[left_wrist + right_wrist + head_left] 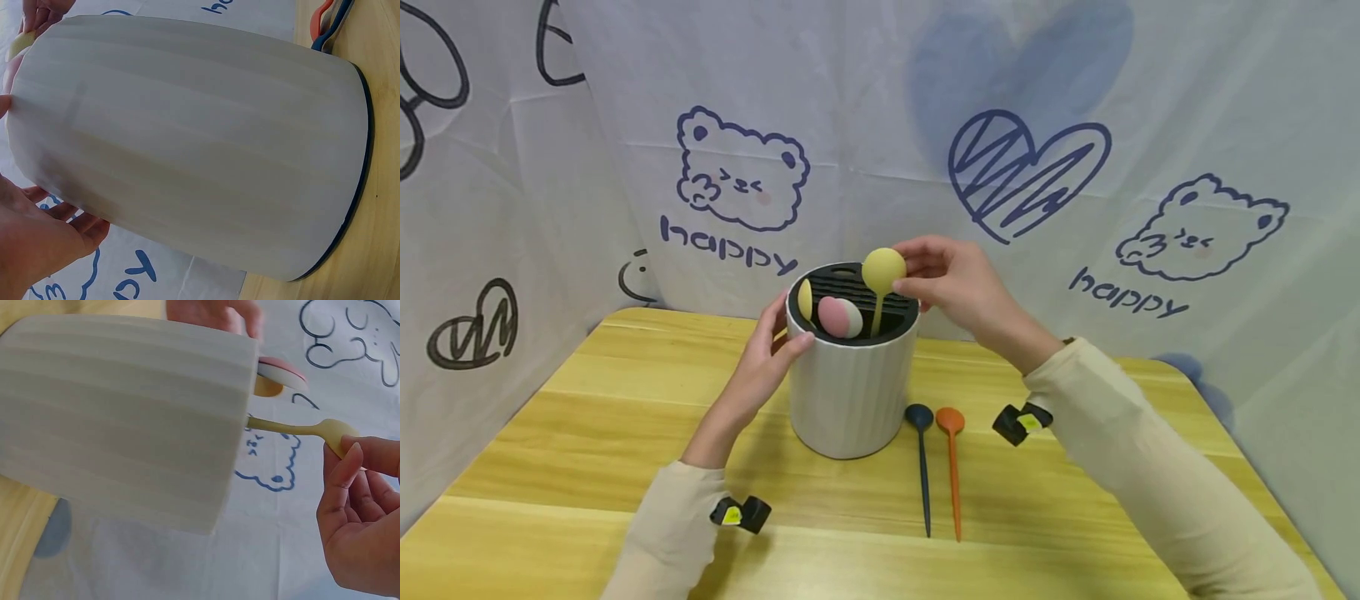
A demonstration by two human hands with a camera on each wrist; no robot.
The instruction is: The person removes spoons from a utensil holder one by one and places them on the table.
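My right hand [958,283] pinches a yellow spoon [883,271] by its round bowl, thumb on one side and fingers on the other. The spoon stands upright, its thin handle going down into the slotted black top [850,287] of a white ribbed utensil holder [850,392]. In the right wrist view, the spoon's handle [281,427] runs into the holder's mouth. My left hand [763,358] holds the holder's left side near the rim, thumb at the front. A pink-and-white utensil head [841,317] and a pale yellow one [806,300] poke out of the holder.
To the right of the holder, a dark blue spoon [922,467] and an orange spoon [953,471] lie side by side on the wooden table [587,433]. A white cloth [865,150] with blue drawings hangs behind the table.
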